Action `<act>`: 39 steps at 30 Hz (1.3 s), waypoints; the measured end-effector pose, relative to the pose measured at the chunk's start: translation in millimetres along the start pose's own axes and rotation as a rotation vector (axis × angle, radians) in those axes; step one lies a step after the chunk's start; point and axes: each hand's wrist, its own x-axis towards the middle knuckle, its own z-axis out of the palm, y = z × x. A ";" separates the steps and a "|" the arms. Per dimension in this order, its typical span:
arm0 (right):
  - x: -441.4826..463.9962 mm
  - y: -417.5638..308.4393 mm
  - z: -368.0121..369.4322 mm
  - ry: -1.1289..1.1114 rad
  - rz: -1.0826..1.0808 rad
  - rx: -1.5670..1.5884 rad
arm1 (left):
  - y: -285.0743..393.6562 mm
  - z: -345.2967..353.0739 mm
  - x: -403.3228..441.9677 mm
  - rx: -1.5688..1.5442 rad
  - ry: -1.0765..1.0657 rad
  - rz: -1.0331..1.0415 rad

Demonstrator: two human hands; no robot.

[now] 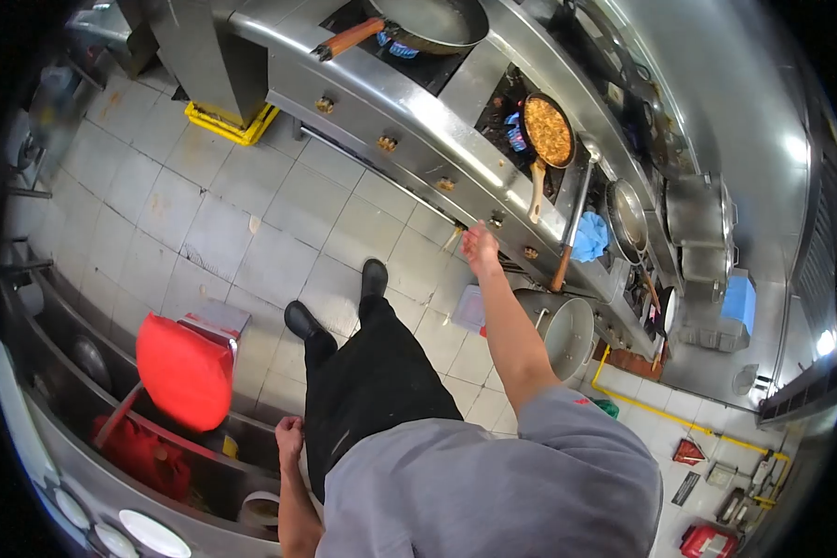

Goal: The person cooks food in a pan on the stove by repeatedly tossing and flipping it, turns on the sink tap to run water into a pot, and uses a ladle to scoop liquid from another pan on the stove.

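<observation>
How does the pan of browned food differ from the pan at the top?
The food pan holds browned food; the top pan shows a greyish inside. The food pan's handle is pale, the top pan's reddish brown. The food pan looks smaller than the top pan. Both sit over blue flames.

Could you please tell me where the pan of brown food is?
In the head view's upper right, the pan of brown food sits over a lit burner, up-left of the blue cloth.
</observation>
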 end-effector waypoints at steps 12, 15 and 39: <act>57.8 3.4 95.2 0.064 -0.041 -0.261 | -59.9 -28.7 -34.2 -0.009 0.099 0.021; 59.4 3.7 98.3 0.086 -0.057 -0.250 | -70.3 -29.9 -30.8 -0.072 0.086 0.015; 55.1 2.3 102.4 0.179 -0.117 -0.302 | -30.8 -12.0 -32.8 -0.091 0.081 0.004</act>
